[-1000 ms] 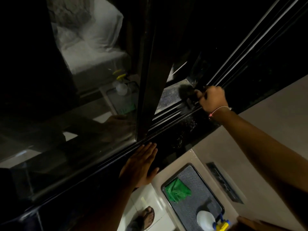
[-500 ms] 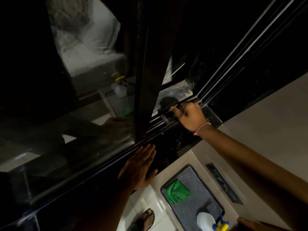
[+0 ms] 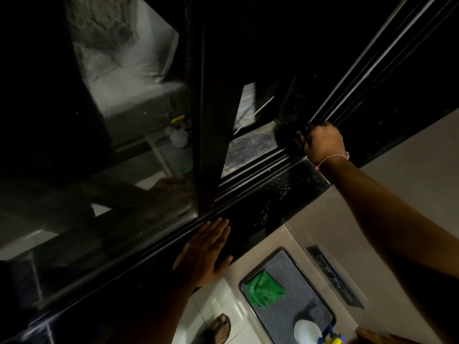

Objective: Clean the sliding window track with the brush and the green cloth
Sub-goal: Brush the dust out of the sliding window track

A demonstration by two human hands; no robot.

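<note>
- Sliding window track (image 3: 258, 167): dark parallel rails running diagonally from lower left to upper right; the exposed stretch right of the window frame shows pale dust and speckling.
- Brush (image 3: 285, 137): a dark shape on the track at its far right end, just left of the right hand; bristles and handle too dim to separate.
- Right hand (image 3: 323, 142): curled closed around the brush, knuckles up, a thin light band at the wrist; the forearm crosses in from the lower right.
- Left hand (image 3: 203, 252): flat and fully open, fingers together and extended, palm down on the dark sill (image 3: 273, 194) just near the track, below the window frame; it grips nothing.
- Sill: black, glossy, scattered with light specks between the two hands.
- Window frame (image 3: 208, 120): dark vertical bar standing on the track between the glass pane (image 3: 111, 145) at left and the open gap at right; the pane carries dim reflections of the room and of a spray bottle.
- Green cloth (image 3: 264, 291): crumpled, lying on a dark textured tray (image 3: 298, 276) below the sill, well apart from both hands.
- Spray bottle (image 3: 308, 331): white body with blue and yellow head, on the near end of the same tray.
- Foot in a sandal (image 3: 216, 328): on pale floor tiles, left of the tray.
</note>
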